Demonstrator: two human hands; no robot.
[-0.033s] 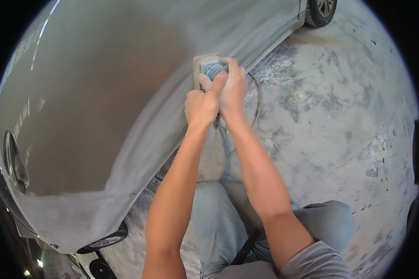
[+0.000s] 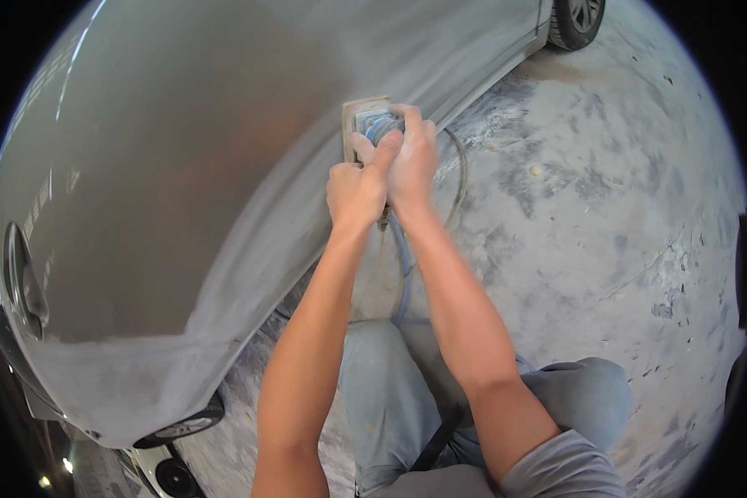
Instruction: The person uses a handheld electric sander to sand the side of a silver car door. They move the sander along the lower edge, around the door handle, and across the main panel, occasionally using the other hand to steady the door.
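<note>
Both my hands are wrapped round a blue-bodied air sander (image 2: 379,126) with a flat rectangular pad. Its pad lies against the dusty, dull-grey lower side panel (image 2: 249,232) of a car. My left hand (image 2: 358,187) grips the near left part, thumb angled up over the body. On the right side, my right hand (image 2: 413,162) closes round it with fingers curled over the top. Whitish dust coats the fingers. From below the hands, a hose fitting (image 2: 384,217) and a blue hose (image 2: 406,278) run down toward my knees.
A grey hose (image 2: 462,178) loops right of my hands. One car wheel (image 2: 574,21) stands at the far right, another (image 2: 183,425) at the lower left. A door handle (image 2: 26,286) juts out at left. Dust and dark patches cover the concrete floor (image 2: 573,207).
Almost nothing differs. My hands and the sander sit very slightly further left in the picture, still gripped the same way, while the far wheel appears slightly further right.
</note>
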